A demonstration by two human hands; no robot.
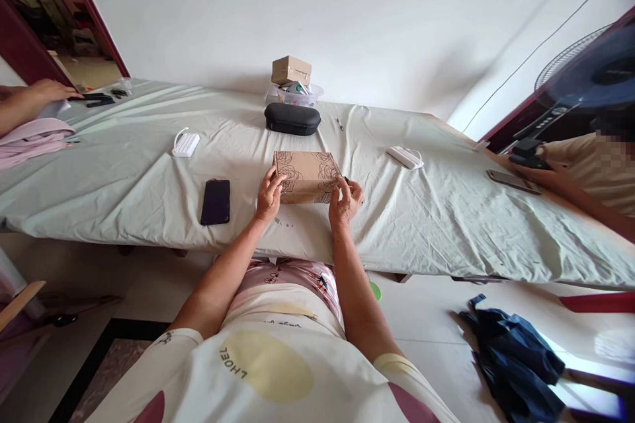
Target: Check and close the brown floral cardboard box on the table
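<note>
A brown cardboard box with dark rose-like line drawings lies on the cloth-covered table in front of me. My left hand grips its near left corner, thumb on the top edge. On the opposite side, my right hand has thumb and fingers closed at the box's near right corner. A small dark thing shows by the right fingers, too little of it visible to name. Beyond the box rests a black zip case. To the left of my left hand lies a dark-screened phone.
White power banks with cable loops lie left and right. A clear plastic tub by the wall carries a smaller carton. One person's hand is at far left; another person's arm rests right, near a phone.
</note>
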